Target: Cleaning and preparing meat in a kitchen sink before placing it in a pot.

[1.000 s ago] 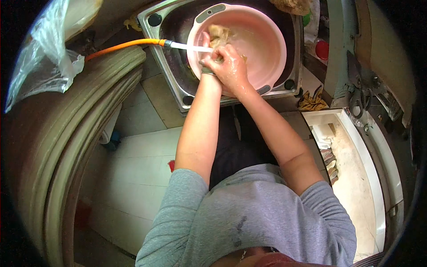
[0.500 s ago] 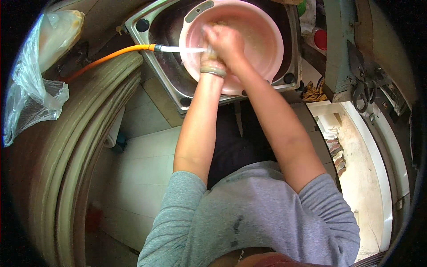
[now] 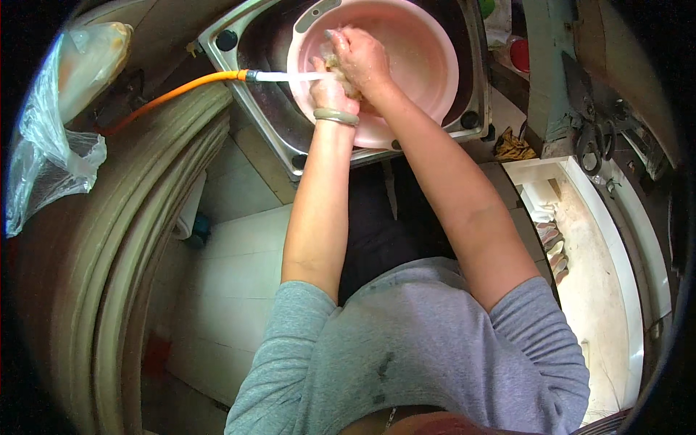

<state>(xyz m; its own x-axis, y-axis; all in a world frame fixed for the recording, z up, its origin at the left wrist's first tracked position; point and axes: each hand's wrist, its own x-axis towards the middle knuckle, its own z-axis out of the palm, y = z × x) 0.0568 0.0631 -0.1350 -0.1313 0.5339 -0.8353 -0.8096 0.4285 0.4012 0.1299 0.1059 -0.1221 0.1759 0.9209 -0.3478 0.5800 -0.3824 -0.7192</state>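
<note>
Over a pink basin, my two hands are close together under running water. My left hand, with a pale bangle on its wrist, holds a wet, yellowish-brown lump whose kind I cannot make out. My right hand is closed against the lump from above, its fingers curled and partly hidden. An orange hose comes in from the left, and its white stream lands on my left hand. Cloudy water stands in the basin.
The basin sits in a metal-rimmed sink. A clear plastic bag hangs at the left beside ridged, curved panels. To the right are scissors, a red lid and a crumpled yellow-and-black cloth.
My hands have drawn slightly apart, so the yellowish-brown lump shows more between them. My right hand has moved a little upward; the left wrist has shifted slightly left.
</note>
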